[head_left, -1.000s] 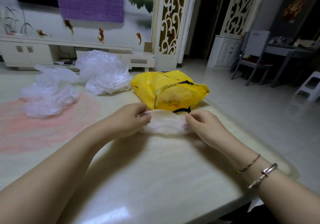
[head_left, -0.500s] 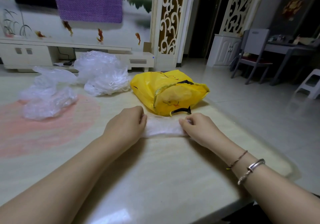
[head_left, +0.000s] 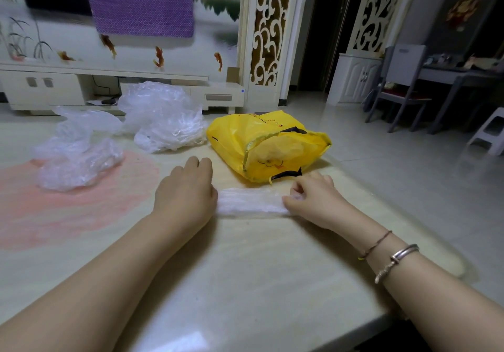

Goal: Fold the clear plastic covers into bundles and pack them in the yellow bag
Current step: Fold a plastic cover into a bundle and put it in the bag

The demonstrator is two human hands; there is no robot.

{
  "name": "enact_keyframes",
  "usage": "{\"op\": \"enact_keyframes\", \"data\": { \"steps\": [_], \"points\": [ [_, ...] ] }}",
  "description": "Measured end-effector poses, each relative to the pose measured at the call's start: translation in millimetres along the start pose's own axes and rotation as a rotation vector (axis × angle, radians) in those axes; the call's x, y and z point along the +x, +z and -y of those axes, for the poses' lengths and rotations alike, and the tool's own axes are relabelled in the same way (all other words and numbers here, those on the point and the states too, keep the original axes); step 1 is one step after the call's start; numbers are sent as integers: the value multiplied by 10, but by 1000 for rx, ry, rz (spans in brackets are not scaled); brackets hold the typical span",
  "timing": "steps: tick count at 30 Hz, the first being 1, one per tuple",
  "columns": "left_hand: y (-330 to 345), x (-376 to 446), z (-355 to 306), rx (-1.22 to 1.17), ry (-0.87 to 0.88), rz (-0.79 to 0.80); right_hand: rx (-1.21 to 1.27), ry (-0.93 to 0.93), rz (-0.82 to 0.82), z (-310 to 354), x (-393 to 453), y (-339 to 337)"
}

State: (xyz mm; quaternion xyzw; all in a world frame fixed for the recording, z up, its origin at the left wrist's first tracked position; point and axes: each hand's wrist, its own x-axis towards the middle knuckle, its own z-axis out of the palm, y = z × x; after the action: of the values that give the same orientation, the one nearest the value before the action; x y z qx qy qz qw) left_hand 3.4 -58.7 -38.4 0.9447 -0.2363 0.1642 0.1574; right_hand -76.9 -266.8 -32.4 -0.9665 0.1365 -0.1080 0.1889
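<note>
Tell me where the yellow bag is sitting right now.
In the head view the yellow bag lies on the table, right of centre, just beyond the folded plastic strip held between both hands, with a heap of clear covers to its left.

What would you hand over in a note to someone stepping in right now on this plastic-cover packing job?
Left hand: rests knuckles-up on one end of the flattened clear plastic cover strip, fingers hidden.
Right hand: pinches the strip's other end.
The strip lies stretched on the pale marble-look table, just in front of the yellow plastic bag, which lies on its side, mouth towards the person and already bulging.
Done: this cover is flattened into a band.
Left: fold it into a bundle, put it in the bag, then work through the two loose heaps of clear covers: the near-left heap and the far heap.
</note>
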Motion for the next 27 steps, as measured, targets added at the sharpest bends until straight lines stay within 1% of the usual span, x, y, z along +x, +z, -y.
{"op": "enact_keyframes", "data": {
  "steps": [2, 4, 6, 8, 11, 13, 14, 15, 17, 18, 19, 21, 22, 23, 24, 25, 27],
  "points": [
    [3, 47, -12, -315, 60, -79, 293, 4, 79, 9, 6, -88],
    [-49, 69, -104, -674, 88, -78, 602, 28, 166, 32, -29, -217],
    [-136, 49, -214, -911, 63, 31, 878, 23, 282, 41, -86, -347],
    [-224, 11, -296, -1017, 44, 214, 1051, -24, 395, 39, -141, -466],
    [-290, -48, -332, -1094, 54, 510, 1155, -96, 507, 19, -174, -559],
    [-324, -90, -339, -1176, 42, 664, 1147, -92, 524, -2, -169, -564],
    [-330, -102, -349, -1223, 38, 706, 1130, -76, 508, -15, -163, -554],
    [-334, -111, -366, -1260, 35, 712, 1123, -50, 464, -18, -149, -532],
    [-331, -91, -398, -1261, -7, 622, 1185, 27, 308, -19, -114, -486],
    [-306, -68, -406, -1242, -59, 544, 1180, 24, 195, -8, -105, -456],
    [-273, -52, -412, -1222, -137, 471, 1079, -27, 57, -8, -97, -415],
    [-208, -51, -417, -1214, -330, 359, 597, -225, -206, -12, -127, -344],
    [-185, -62, -420, -1230, -404, 324, 362, -364, -279, -30, -156, -304],
    [-166, -78, -430, -1255, -451, 316, 198, -504, -293, -52, -189, -251],
    [-158, -92, -447, -1295, -482, 334, 103, -608, -255, -55, -239, -192],
    [-160, -104, -470, -1336, -507, 367, 63, -665, -202, -43, -284, -137],
    [-141, -103, -491, -1376, -533, 416, 77, -686, -123, 37, -362, -58]
  ]
}}
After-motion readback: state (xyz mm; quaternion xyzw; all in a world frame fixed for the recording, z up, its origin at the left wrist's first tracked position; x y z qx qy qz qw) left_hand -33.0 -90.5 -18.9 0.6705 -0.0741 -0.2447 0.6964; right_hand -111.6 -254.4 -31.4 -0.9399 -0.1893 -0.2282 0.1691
